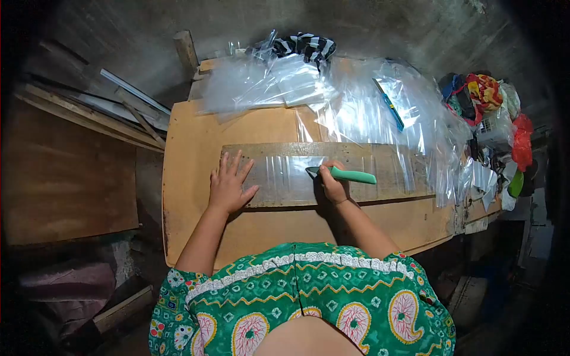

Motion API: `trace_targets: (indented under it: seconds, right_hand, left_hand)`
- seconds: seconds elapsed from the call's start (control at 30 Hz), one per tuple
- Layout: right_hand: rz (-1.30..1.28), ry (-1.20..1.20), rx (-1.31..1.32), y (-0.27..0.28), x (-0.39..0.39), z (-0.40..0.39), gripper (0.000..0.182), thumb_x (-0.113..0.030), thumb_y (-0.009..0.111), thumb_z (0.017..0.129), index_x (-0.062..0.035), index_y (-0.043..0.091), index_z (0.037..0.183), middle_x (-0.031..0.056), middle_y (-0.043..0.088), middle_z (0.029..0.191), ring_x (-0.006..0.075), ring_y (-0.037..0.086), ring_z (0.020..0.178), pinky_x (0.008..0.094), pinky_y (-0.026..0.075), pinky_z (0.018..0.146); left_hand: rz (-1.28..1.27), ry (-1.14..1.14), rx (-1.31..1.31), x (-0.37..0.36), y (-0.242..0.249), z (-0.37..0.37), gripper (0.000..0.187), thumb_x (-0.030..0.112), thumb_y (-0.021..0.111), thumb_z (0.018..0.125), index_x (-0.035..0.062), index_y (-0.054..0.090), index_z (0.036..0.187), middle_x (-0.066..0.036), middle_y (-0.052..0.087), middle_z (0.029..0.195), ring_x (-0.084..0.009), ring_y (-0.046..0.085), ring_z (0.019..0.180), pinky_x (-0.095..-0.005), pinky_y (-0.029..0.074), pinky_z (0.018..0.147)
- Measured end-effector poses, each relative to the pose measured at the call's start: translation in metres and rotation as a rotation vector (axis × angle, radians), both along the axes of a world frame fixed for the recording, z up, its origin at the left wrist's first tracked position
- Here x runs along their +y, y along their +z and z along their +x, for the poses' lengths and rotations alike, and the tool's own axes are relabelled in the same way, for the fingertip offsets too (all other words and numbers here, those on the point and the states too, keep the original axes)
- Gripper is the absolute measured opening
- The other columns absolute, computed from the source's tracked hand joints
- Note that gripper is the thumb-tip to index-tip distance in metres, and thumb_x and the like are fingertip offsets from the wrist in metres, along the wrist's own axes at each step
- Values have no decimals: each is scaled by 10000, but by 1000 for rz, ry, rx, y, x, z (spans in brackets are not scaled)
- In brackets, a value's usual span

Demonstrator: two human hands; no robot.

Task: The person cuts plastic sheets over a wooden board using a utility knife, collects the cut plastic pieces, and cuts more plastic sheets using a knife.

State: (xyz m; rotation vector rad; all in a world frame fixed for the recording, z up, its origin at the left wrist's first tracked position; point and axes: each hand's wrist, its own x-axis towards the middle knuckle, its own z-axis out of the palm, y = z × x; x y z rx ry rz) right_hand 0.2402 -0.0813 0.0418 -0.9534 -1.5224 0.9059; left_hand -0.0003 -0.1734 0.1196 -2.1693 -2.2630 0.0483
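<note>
My left hand [228, 185] lies flat with its fingers spread, on the left part of a long wooden board [261, 151] and the edge of a clear plastic sheet [279, 178]. In my right hand [335, 185] is a knife with a green handle [353, 175]. Its dark, short blade points left, close to the plastic; whether it touches cannot be made out. The sheet lies along the board and shines with wrinkles.
The board rests on a tan table [196, 139]. Clear plastic sheets [356, 113] are heaped at the back and right, with a blue box cutter [390, 107] on top. Colourful cloths [482, 95] and a red bag [522, 142] stand at far right. Wooden planks [89, 121] lean at left.
</note>
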Motion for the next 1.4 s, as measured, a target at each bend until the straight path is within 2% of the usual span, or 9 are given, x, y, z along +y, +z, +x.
trace_targets:
  seconds: [0.33, 0.43, 0.53, 0.6, 0.77, 0.87, 0.93, 1.0, 1.4]
  right_hand:
    - [-89, 23, -31, -16, 3, 6, 94, -83, 533, 740, -2, 517, 693, 91, 541, 692, 190, 516, 676, 298, 405, 628]
    - [-68, -4, -30, -17, 3, 4, 92, -79, 533, 734, -6, 511, 682, 90, 537, 684, 194, 517, 667, 304, 404, 623]
    - [-17, -33, 10, -13, 1, 2, 120, -89, 554, 698, -10, 479, 647, 134, 483, 632, 288, 486, 607, 362, 375, 560]
    - [65, -56, -84, -9, -1, 1, 99, -80, 537, 730, -9, 499, 672, 108, 517, 665, 221, 509, 646, 315, 397, 609]
    - [11, 25, -39, -8, 2, 5, 108, -97, 554, 738, -15, 509, 685, 92, 514, 647, 200, 498, 616, 306, 394, 588]
    - [-291, -87, 101, 3, 3, 12, 142, -140, 562, 763, -21, 523, 697, 36, 512, 651, 123, 467, 627, 272, 391, 585]
    - [-288, -40, 125, 0, 8, 14, 137, -134, 554, 762, -20, 524, 693, 51, 514, 648, 144, 475, 629, 282, 392, 595]
    - [-56, -51, -38, -8, 9, 10, 136, -128, 554, 755, -19, 521, 679, 70, 515, 643, 169, 486, 639, 295, 390, 601]
    - [-11, -34, -60, -3, 2, 0, 137, -123, 554, 742, -13, 517, 670, 101, 528, 682, 218, 504, 655, 320, 398, 614]
  left_hand:
    - [32, -7, -37, -1, -6, -2, 625, 440, 573, 705, 267, 363, 1267, -48, 192, 1388, -325, 147, 1269, -564, 232, 920]
    - [15, 12, -27, -1, -4, -1, 628, 441, 576, 698, 269, 367, 1265, -47, 191, 1388, -323, 143, 1271, -563, 228, 924]
    - [14, 14, -17, -1, -3, 0, 628, 442, 577, 696, 269, 369, 1263, -50, 191, 1388, -322, 145, 1270, -566, 232, 921]
    - [15, 15, -24, 1, -2, 0, 627, 443, 576, 696, 270, 371, 1262, -51, 191, 1388, -322, 145, 1270, -566, 231, 922]
    - [53, -12, -4, 0, -5, -3, 623, 449, 576, 693, 271, 379, 1257, -50, 189, 1389, -322, 145, 1269, -561, 222, 932]
    - [0, 32, -11, -4, -1, -10, 632, 451, 578, 689, 275, 375, 1261, -50, 186, 1389, -334, 140, 1267, -556, 205, 943]
    - [-4, 57, -10, -10, 4, -26, 641, 441, 580, 689, 283, 360, 1270, -50, 181, 1391, -350, 135, 1264, -558, 194, 946]
    - [-36, 69, -15, -17, 6, -43, 644, 427, 581, 689, 288, 352, 1275, -63, 171, 1393, -364, 131, 1262, -556, 184, 953]
    - [-3, 59, -68, -22, 2, -57, 641, 434, 580, 684, 277, 366, 1267, -108, 228, 1369, -370, 165, 1250, -506, 162, 974]
